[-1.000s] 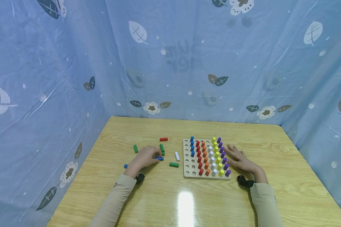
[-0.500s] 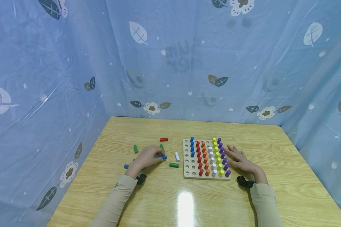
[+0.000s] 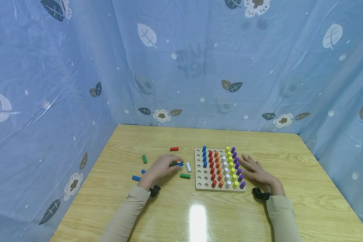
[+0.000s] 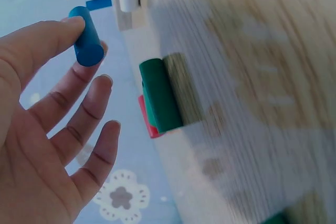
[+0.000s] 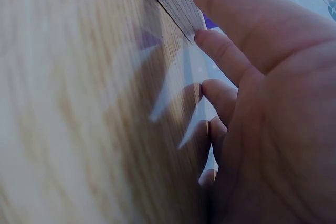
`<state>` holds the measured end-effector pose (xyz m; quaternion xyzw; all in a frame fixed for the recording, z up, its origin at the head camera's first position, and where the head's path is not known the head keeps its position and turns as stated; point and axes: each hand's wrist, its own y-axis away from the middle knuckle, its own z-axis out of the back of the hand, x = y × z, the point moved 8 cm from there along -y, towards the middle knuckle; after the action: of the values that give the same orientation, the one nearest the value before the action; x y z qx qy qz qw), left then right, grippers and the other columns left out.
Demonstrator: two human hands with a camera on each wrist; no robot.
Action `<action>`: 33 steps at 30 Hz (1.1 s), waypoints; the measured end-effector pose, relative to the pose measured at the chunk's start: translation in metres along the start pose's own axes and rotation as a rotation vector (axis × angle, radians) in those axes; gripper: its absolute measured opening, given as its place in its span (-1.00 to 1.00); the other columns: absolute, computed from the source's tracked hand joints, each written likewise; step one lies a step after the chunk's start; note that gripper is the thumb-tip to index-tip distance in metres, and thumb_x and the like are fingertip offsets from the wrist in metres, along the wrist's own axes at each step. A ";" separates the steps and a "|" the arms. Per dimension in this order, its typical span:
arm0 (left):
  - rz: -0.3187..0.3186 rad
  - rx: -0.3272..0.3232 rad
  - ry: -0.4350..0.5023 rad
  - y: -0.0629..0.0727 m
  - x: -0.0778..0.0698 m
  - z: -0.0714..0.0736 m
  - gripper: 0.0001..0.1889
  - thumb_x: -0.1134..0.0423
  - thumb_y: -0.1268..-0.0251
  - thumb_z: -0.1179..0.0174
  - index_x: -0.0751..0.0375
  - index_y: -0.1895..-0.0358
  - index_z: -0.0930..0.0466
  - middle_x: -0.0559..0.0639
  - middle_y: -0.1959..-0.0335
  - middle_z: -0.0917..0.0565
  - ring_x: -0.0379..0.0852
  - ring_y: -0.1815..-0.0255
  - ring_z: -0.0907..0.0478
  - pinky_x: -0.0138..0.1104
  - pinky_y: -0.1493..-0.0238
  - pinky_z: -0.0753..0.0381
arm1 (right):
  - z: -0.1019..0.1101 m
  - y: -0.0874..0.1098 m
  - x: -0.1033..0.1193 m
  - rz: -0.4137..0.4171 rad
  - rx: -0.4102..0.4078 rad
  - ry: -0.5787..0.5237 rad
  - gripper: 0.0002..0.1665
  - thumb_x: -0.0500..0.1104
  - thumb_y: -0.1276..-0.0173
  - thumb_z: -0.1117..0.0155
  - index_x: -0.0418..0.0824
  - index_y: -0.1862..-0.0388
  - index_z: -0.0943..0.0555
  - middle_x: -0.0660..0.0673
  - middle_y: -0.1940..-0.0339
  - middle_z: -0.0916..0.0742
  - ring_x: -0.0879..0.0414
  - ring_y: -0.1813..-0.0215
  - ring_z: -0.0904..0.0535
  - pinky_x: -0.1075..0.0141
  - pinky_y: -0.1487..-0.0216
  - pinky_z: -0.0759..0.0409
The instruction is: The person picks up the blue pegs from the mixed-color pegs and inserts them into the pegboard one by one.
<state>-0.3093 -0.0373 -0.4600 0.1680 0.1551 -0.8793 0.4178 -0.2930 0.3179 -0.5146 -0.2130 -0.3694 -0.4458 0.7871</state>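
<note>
Between thumb and index finger, my left hand [image 3: 161,167] pinches a blue peg [image 4: 88,38]; its other fingers spread loosely in the left wrist view. In the head view the held peg is just left of a white peg [image 3: 189,167] lying on the table. A wooden pegboard [image 3: 202,188] stands right of it, with rows of red, orange, white, yellow and purple pegs and a partial blue column. The leftmost holes are bare. My right hand [image 3: 257,170] lies at the board's right edge, fingers extended, thumb and index fingertip at its side in the right wrist view.
Loose pegs lie left of the board: a red peg [image 3: 174,149], a green peg [image 3: 185,175] near the board, another green peg [image 3: 144,159] farther left, and a blue peg [image 3: 136,178] by the left wrist. A patterned blue curtain [image 3: 181,84] rises behind the table [image 3: 230,215].
My left hand has lifted the blue peg and carried it right, towards the white peg and the board. Blue pegs by the left wrist have come into view. My right hand stays put.
</note>
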 end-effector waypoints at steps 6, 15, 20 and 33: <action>-0.008 -0.005 0.008 -0.003 -0.006 -0.003 -0.68 0.12 -0.36 -0.07 -0.08 -0.15 -0.51 -0.18 0.25 -0.61 -0.25 0.30 -0.49 -0.31 0.24 -0.48 | 0.000 0.000 0.001 0.006 0.001 -0.002 -0.31 -0.18 -0.43 -0.01 -0.25 -0.46 -0.06 -0.43 -0.46 0.10 -0.40 -0.42 0.46 -0.33 -0.20 0.60; -0.013 0.000 0.024 -0.010 -0.014 -0.010 -0.69 0.14 -0.39 -0.02 -0.08 -0.16 -0.50 -0.17 0.19 -0.62 -0.24 0.26 -0.51 -0.32 0.23 -0.48 | 0.000 -0.001 0.002 0.011 -0.004 0.003 -0.31 -0.19 -0.41 -0.03 -0.27 -0.45 -0.08 -0.45 -0.46 0.09 -0.42 -0.41 0.45 -0.34 -0.19 0.60; -0.017 0.022 0.078 -0.014 -0.018 -0.015 -0.69 0.16 -0.38 -0.04 -0.08 -0.15 -0.49 -0.17 0.19 -0.61 -0.25 0.23 -0.52 -0.34 0.22 -0.51 | 0.000 -0.001 0.003 0.021 -0.013 0.007 -0.32 -0.20 -0.41 -0.03 -0.28 -0.44 -0.09 -0.48 -0.44 0.08 -0.43 -0.40 0.45 -0.34 -0.18 0.61; -0.044 0.023 0.164 -0.024 -0.035 -0.022 -0.73 0.11 -0.35 -0.08 -0.05 -0.08 -0.51 -0.17 0.22 -0.62 -0.20 0.16 -0.54 -0.31 0.14 -0.52 | 0.000 0.001 0.002 0.021 -0.009 -0.006 -0.32 -0.19 -0.42 -0.02 -0.27 -0.45 -0.07 -0.47 -0.45 0.09 -0.41 -0.41 0.46 -0.32 -0.19 0.62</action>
<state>-0.3040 0.0099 -0.4620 0.2406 0.1824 -0.8733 0.3823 -0.2916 0.3166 -0.5132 -0.2216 -0.3675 -0.4385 0.7897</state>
